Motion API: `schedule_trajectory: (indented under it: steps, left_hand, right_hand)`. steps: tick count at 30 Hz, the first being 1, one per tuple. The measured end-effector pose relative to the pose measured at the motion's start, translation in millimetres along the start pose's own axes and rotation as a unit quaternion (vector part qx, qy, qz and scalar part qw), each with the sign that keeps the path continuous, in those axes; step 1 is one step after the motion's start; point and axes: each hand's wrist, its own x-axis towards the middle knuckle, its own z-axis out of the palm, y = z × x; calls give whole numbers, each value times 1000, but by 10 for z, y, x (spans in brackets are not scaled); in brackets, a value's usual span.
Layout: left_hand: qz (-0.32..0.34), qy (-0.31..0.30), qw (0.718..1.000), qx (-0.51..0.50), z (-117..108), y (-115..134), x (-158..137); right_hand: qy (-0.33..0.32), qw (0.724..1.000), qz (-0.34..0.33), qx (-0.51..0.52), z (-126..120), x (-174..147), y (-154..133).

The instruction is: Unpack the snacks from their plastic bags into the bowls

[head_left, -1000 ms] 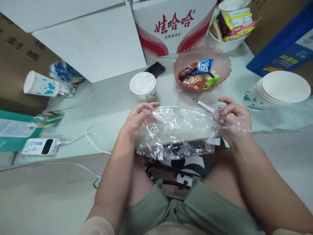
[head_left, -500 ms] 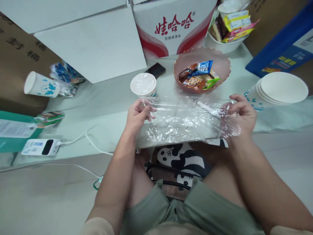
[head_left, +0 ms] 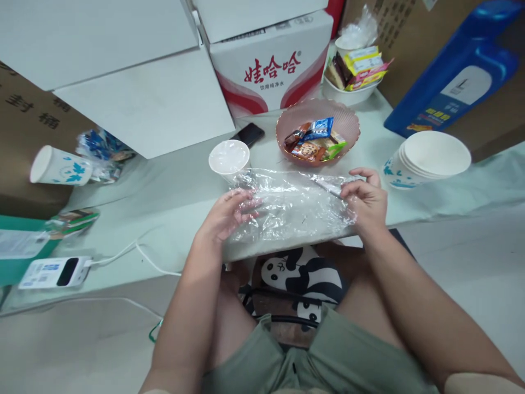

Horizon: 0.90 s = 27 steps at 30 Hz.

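A crinkled clear plastic bag [head_left: 295, 205] lies stretched flat between my two hands, low over the front of the table. My left hand [head_left: 229, 214] has its fingers curled at the bag's left side, thumb and index near each other on the film. At the right side, my right hand [head_left: 367, 200] pinches the bag between thumb and fingers. A thin pale strip shows through the film near the right fingers. Just beyond the left hand stands a paper cup [head_left: 229, 157] with clear film inside it. Behind the bag sits a pink scalloped bowl [head_left: 283, 139] holding several wrapped snacks.
Nested paper cups [head_left: 435, 156] lean at the right, before a blue bottle [head_left: 455, 71]. A phone [head_left: 250, 134] lies by white boxes [head_left: 147, 98]. At the left are a tipped paper cup [head_left: 61, 166] and a white device [head_left: 53, 272] with a cable. A snack tub [head_left: 353, 96] stands behind.
The view has shifted, so the table items appear lower and further left. Both hands remain at the bag's sides; the bag sits slightly lower relative to the cup.
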Motion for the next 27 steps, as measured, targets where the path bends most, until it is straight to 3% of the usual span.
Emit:
schedule_trajectory:
  steps: [3, 6, 9, 12, 14, 21, 24, 27]
  left_hand:
    - [14, 15, 1000, -17, -52, 0, -27]
    - [48, -4, 997, 54, -141, 1, -52]
    - [14, -90, 984, 155, -195, -10, -71]
    - [-54, -159, 977, 135, -169, -32, -61]
    - [-70, -136, 984, 95, -124, -42, -36]
    - [-35, 30, 996, 72, -17, -65, 56]
    - [16, 72, 996, 55, 11, -91, 84]
    - [43, 76, 995, 50, 35, -102, 117]
  right_hand:
    - [10, 1000, 4, -8, -12, 34, 52]
    - [48, 998, 27, -11, -4, 98, 119]
    - [55, 996, 63, 23, 24, 145, 141]
    - [50, 991, 100, 80, 63, 142, 96]
    - [39, 984, 120, 124, 84, 122, 46]
    - [-34, 953, 184, 238, 21, 53, -48]
    - [-64, 952, 185, 237, -95, 25, 13]
    - [-89, 968, 156, 175, -240, -3, 87]
